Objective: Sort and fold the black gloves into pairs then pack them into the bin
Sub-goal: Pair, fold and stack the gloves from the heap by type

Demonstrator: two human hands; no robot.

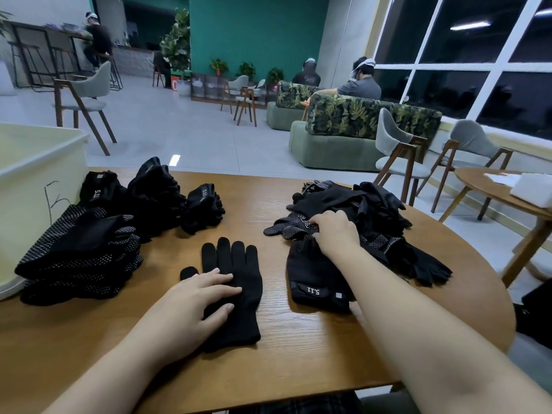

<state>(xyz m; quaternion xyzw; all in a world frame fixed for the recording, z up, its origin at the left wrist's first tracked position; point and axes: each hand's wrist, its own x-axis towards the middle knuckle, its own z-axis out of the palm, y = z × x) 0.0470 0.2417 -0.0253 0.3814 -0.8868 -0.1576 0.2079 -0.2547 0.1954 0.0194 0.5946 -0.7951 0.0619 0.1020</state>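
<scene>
Nearby, round wooden table (268, 369); grey chairs (397, 144), green wall (257, 31) beyond.

The person is showing 2 bare forearms with no sleeves reaching the wrists, the left hand (194, 303) and the right hand (336, 231) are wearing no rings, watch or gloves, and dark checked fabric is showing at the lap.

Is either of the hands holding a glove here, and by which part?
Left hand lies flat on the plain glove's palm. Right hand reaches into the glove pile; grip unclear.
</scene>
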